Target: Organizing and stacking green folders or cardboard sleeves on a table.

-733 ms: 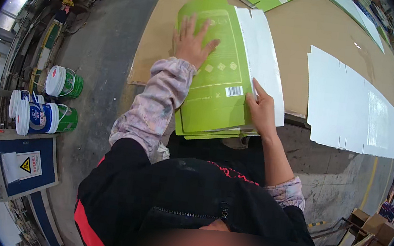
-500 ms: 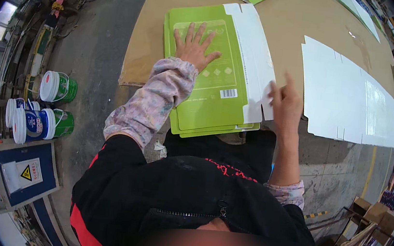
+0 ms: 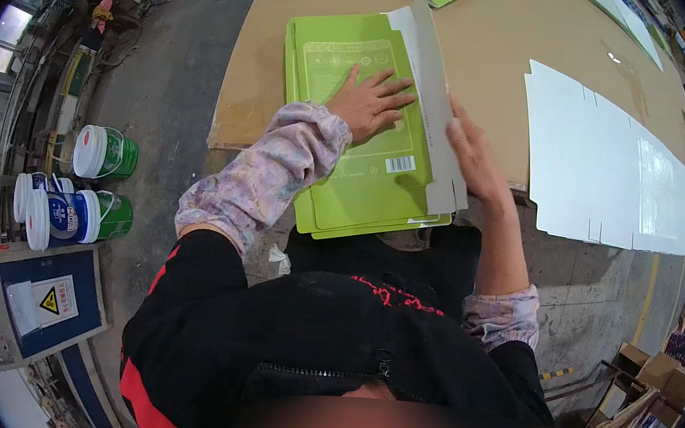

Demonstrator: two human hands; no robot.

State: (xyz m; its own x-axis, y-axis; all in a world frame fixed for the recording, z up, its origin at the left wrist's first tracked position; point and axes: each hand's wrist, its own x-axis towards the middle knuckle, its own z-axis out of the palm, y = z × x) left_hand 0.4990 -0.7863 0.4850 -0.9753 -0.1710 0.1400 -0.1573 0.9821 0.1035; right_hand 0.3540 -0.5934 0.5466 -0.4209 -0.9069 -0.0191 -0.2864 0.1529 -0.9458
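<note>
Brown desk [image 3: 495, 58] stretches ahead of me, a white sheet [image 3: 605, 168] lying to the right. Over the desk's near edge lies the flat green carton [image 3: 358, 155]; my left hand [image 3: 370, 107] rests on it, fingers spread. My right hand [image 3: 479, 159], fingers extended close together, is against its tilted flap [image 3: 434, 89].

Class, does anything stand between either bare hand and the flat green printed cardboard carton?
Nothing visible does: the left hand lies on the green carton, and the right hand is at its raised pale cardboard flap.
</note>
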